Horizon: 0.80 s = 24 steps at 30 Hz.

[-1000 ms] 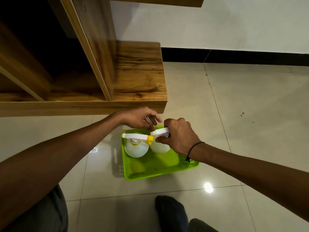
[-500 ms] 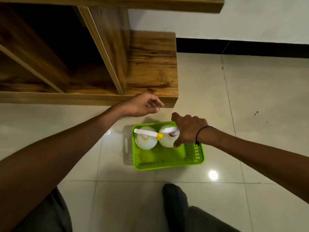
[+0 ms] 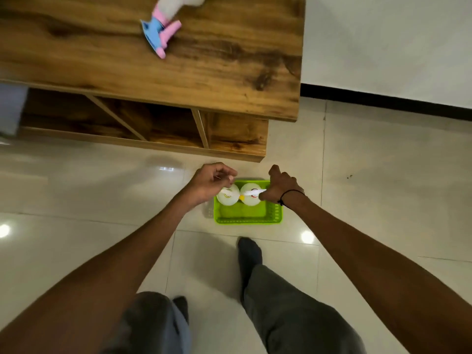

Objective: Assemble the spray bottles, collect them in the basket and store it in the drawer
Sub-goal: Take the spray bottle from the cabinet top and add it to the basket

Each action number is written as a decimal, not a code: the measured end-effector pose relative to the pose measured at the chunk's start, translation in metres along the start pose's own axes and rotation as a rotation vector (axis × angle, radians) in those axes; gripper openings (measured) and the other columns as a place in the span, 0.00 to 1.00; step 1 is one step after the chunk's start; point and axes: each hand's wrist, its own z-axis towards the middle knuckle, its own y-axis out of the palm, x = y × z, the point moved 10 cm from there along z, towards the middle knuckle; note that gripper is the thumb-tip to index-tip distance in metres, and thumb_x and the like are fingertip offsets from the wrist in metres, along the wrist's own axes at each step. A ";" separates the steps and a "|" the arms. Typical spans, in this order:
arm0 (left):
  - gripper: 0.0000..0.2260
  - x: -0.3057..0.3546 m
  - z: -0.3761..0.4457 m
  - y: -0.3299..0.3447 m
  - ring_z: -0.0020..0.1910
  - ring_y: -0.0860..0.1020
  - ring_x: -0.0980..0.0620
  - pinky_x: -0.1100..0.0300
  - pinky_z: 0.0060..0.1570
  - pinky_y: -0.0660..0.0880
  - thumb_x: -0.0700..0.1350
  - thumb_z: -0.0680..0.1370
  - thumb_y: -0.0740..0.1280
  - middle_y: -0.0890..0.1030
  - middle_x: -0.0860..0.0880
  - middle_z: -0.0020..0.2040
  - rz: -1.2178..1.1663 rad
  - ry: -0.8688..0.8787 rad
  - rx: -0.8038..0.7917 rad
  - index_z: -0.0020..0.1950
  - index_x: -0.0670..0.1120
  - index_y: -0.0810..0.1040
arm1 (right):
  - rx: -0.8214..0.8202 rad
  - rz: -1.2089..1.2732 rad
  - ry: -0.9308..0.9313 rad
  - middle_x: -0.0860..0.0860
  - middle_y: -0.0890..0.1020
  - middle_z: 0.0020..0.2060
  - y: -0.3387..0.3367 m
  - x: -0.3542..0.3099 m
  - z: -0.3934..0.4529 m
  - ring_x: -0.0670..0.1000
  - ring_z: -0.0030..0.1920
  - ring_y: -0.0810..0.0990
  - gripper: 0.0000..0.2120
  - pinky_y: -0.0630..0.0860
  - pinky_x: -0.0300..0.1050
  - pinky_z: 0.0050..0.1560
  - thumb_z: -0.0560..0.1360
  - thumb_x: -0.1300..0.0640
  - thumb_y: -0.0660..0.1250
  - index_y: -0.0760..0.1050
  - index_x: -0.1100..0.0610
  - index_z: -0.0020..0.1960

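Note:
A green basket (image 3: 247, 221) sits on the tiled floor in front of the wooden unit. Two round white spray bottles stand in its far half. Above the left bottle (image 3: 227, 199) hovers my left hand (image 3: 210, 181), its fingers loosely curled and holding nothing that I can see. My right hand (image 3: 281, 190) grips the white trigger head of the right bottle (image 3: 251, 199); the yellow nozzle (image 3: 241, 198) points left between the two bottles.
A wooden table (image 3: 229, 72) with open shelf compartments (image 3: 166, 126) below stands just beyond the basket. A pink and blue spray bottle (image 3: 163, 29) lies on its top. My socked foot (image 3: 249, 251) is close behind the basket. White wall at the right.
The view has risen and pulled back, so the tabletop now shows. My left hand came down from near the shelf edge to over the left bottle. My right hand stays on the right bottle's head.

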 end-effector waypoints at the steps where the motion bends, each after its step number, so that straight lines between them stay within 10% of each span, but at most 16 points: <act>1: 0.07 0.011 -0.013 -0.005 0.54 0.86 0.42 0.50 0.62 0.81 0.38 0.82 0.68 0.87 0.41 0.52 -0.026 -0.016 0.014 0.57 0.45 0.84 | -0.002 0.027 0.011 0.58 0.75 0.63 -0.010 -0.002 -0.015 0.64 0.66 0.74 0.41 0.77 0.62 0.64 0.63 0.41 0.75 0.64 0.54 0.70; 16: 0.08 0.200 -0.093 -0.113 0.42 0.82 0.51 0.72 0.39 0.75 0.37 0.84 0.66 0.85 0.41 0.49 -0.198 -0.052 0.259 0.59 0.36 0.81 | 0.100 0.326 -0.032 0.58 0.81 0.59 -0.173 -0.111 -0.152 0.64 0.59 0.80 0.13 0.79 0.53 0.59 0.74 0.44 0.68 0.78 0.53 0.51; 24: 0.08 0.211 -0.056 -0.173 0.52 0.85 0.50 0.53 0.54 0.81 0.43 0.80 0.71 0.86 0.49 0.51 -0.167 -0.096 0.434 0.59 0.47 0.83 | 0.138 0.370 -0.146 0.57 0.83 0.53 -0.218 -0.182 -0.132 0.62 0.53 0.82 0.11 0.81 0.53 0.53 0.71 0.44 0.68 0.71 0.49 0.38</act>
